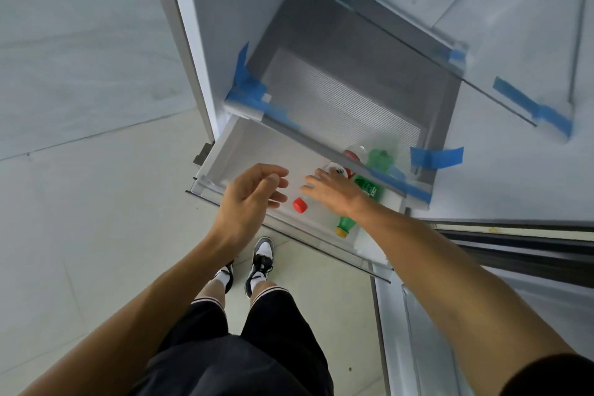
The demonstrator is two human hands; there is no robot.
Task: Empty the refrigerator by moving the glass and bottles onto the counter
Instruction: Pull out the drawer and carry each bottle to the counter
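Under both hands sits the pulled-out drawer (225,151) at the bottom of the fridge, and the bottles lie in it on their sides. The left hand (250,199) hangs open and empty, fingers loosely curled, with the red cap (300,205) of the clear bottle (334,169) just to its right. The right hand (331,193) reaches flat over that bottle's body, fingers spread, not yet closed on anything; whether it touches the bottle I cannot tell. Just beyond its wrist lies the green bottle (368,190), yellow cap (342,231) toward the person.

Risks, as I judge them: a round bottle lying flat could roll away from a one-sided grab and knock its neighbour. The shelf edge (321,141) overhangs the far ends of both bottles, so lifting straight up could catch them. No glass or counter is in view.
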